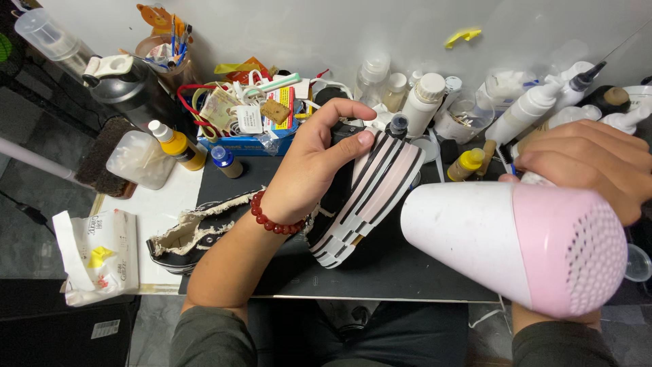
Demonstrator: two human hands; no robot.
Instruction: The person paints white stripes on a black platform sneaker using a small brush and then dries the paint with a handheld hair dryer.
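White paper packet (95, 257) at the counter's (407, 272) left edge. Yellow squeeze bottle (178, 145), contents unseen. Left hand (316, 163) clamped on black shoe with striped white sole (370, 197), tilted sole-up mid-counter. Right hand (584, 163) closed round pink-and-white hair dryer (523, 245), nozzle beside the sole: drying step, judged. White plastic bottles (424, 102) behind.

The left hand (314, 163) covers the upper of the shoe (370, 197), so only its striped sole shows. The hair dryer (523, 241) hides the right hand's (587, 160) palm and grip, and its handle cannot be seen. A second shoe (193, 238) lies partly behind the left forearm. The small tools in the clear cup (465, 112) are too tiny to identify, perhaps swabs.
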